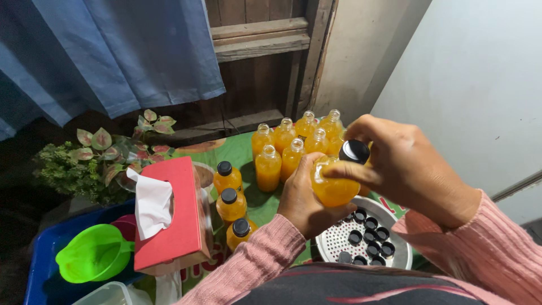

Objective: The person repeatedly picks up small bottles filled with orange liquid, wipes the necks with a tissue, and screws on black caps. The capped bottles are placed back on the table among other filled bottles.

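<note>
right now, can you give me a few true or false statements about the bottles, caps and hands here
1. The left hand grips a bottle of orange liquid. True.
2. The right hand has its fingers at a black cap on that bottle. True.
3. The three bottles beside the red tissue box are uncapped. False: each capped bottle there wears a black cap.
4. Spare black caps lie in a perforated metal tray. True.
5. The funnel is red. False: it is green.
</note>
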